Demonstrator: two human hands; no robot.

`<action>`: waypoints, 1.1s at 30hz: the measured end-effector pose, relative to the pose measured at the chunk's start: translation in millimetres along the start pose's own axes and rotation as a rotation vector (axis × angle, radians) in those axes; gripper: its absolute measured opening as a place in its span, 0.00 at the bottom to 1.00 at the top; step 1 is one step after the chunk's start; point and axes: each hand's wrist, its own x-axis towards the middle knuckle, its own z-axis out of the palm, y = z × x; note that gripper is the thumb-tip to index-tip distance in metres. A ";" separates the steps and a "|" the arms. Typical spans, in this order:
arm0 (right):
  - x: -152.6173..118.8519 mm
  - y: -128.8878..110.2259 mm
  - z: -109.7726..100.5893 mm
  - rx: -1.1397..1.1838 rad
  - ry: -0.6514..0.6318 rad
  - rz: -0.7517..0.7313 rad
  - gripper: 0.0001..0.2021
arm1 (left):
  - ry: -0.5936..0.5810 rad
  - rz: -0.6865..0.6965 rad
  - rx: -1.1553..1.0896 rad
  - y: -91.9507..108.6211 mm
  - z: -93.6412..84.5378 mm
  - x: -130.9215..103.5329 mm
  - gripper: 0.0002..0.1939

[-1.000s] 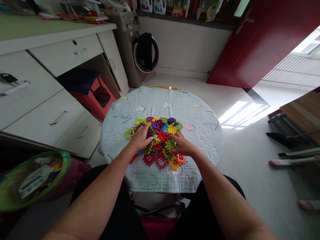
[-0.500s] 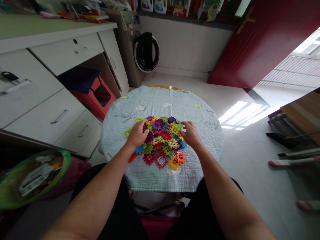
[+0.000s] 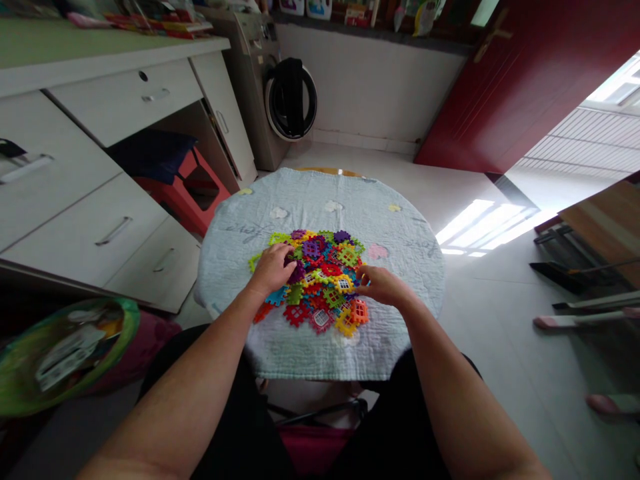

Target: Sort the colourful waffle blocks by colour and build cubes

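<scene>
A heap of colourful plastic interlocking building blocks (image 3: 330, 269), toothed at the edges and some with window grids, lies on the cloth-covered round table (image 3: 320, 360). My left hand (image 3: 273, 269) rests at the heap's left side, thumb and fingers apart, beside a dark purple block (image 3: 297, 272). On the opposite side, my right hand (image 3: 384, 285) reaches the heap's edge near a yellow block with a white window (image 3: 344, 284). Its thumb and fingers are parted around the edge blocks, and I see nothing held. An orange window block (image 3: 359, 311) lies just below that hand.
White drawers (image 3: 113, 230) and a red stool (image 3: 193, 193) stand left of the table. A lined waste bin (image 3: 135, 340) is at lower left. Behind are a washing machine (image 3: 250, 87) with its door open and a red door (image 3: 465, 87). A dustpan (image 3: 555, 277) lies right.
My right hand has moved down and slightly toward me along the heap's right edge, uncovering a pink print on the cloth. My left hand has barely shifted. The view has tilted slightly.
</scene>
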 end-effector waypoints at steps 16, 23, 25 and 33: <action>12.9 7.6 6.2 0.217 0.232 0.028 0.09 | 0.074 -0.029 -0.047 4.3 -7.2 0.1 0.14; 19.1 -12.3 5.8 0.075 0.329 -0.083 0.06 | 0.100 -0.049 -0.060 -0.2 -14.1 0.7 0.13; 23.2 -20.6 13.2 0.047 0.256 -0.188 0.08 | 0.113 -0.051 -0.055 2.4 -14.1 -0.1 0.13; 35.2 -35.1 37.3 -0.139 0.138 -0.300 0.13 | 0.169 -0.023 -0.181 24.7 -24.3 -4.8 0.13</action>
